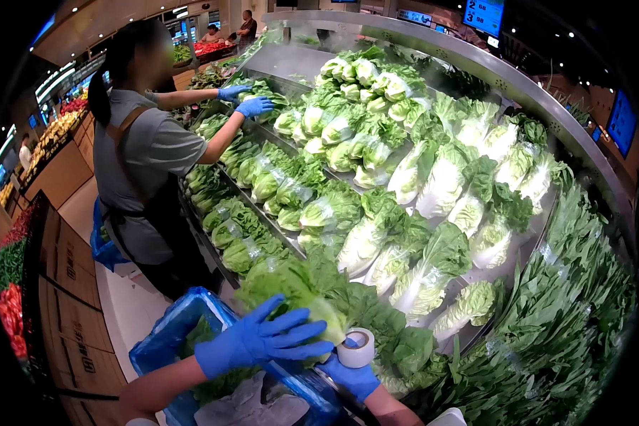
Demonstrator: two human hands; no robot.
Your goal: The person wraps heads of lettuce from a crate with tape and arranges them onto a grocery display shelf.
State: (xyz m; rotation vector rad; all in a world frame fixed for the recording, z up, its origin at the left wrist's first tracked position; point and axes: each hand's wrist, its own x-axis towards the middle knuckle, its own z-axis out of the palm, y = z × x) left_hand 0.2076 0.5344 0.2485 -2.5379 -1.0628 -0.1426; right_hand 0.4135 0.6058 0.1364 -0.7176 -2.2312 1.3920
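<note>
A loose green lettuce head (284, 287) is at the front of the shelf, its pale base toward me. My left hand (266, 339), in a blue glove, lies across its near side with fingers stretched and spread. Below the base is my right hand (351, 378), also gloved in blue, supporting the lettuce; its fingers are mostly hidden. A white roll of tape (355, 348) sits on that right hand, with blue glove showing through its hole. Under my left arm stands a crate lined with blue plastic (216, 312), with leafy greens inside.
Stepped shelves hold wrapped lettuces (270, 177) and napa cabbages (444, 181). Long leafy greens (561, 305) fill the right side. At left, a co-worker (149, 142) in blue gloves handles greens. A curved metal rail (504, 85) borders the display. Wooden cartons (71, 305) stand at left.
</note>
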